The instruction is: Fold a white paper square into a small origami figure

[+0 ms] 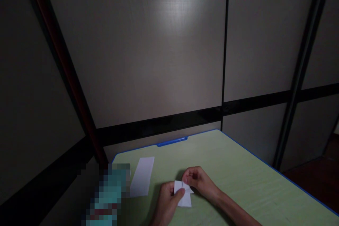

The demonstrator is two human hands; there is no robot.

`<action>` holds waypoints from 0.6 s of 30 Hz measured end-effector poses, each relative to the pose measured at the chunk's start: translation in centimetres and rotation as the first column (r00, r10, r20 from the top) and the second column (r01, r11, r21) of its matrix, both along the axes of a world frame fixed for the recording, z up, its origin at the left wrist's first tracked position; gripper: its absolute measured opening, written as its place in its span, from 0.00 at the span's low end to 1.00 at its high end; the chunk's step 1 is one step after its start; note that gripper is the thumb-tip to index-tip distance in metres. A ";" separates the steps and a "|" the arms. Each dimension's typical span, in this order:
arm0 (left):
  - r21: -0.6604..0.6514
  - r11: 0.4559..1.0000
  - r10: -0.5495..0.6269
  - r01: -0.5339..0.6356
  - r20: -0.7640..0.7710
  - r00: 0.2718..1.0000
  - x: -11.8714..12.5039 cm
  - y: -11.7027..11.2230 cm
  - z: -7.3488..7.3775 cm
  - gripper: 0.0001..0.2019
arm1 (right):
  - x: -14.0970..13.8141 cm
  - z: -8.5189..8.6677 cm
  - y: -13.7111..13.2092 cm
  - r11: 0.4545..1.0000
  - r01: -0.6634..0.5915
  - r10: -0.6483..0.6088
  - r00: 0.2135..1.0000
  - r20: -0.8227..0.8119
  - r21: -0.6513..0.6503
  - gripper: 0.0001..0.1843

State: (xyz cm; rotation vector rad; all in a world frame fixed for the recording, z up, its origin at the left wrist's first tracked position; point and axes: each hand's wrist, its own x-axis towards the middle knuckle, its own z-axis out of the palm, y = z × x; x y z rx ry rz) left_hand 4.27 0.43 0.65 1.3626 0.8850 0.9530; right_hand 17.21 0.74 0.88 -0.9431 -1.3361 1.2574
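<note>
A small piece of folded white paper [185, 199] is held between both hands, just above the green tabletop. My left hand [168, 199] grips it from the left, thumb pressed on its face and the fingers hidden behind. My right hand [195, 177] pinches its upper right part between thumb and curled fingers. A dark line or slit runs down the paper's upper part near the right thumb, and a small corner juts out to the right.
A white paper strip [143, 176] lies left on the green table [238, 169], which has a blue edge and a blue pen-tray-like groove [172, 141] at the back. A blurred teal object [108, 194] is at the left edge. Wardrobe-like panels [159, 60] rise behind.
</note>
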 end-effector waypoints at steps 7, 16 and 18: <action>-0.032 0.995 0.098 -0.097 0.046 0.994 -0.3 0.5 -0.2 0.16 | -0.1 0.4 0.0 0.985 0.006 -0.059 0.951 -0.305 -0.171 0.08; 0.023 0.941 0.335 -0.337 0.057 0.940 -1.2 1.2 -0.4 0.18 | -1.2 0.6 -0.6 0.998 0.001 -0.023 0.948 -0.317 -0.068 0.15; 0.012 0.954 0.297 -0.298 0.043 0.954 -1.0 1.0 -0.4 0.19 | -1.6 0.4 -0.5 1.000 -0.006 0.010 0.965 -0.263 0.015 0.16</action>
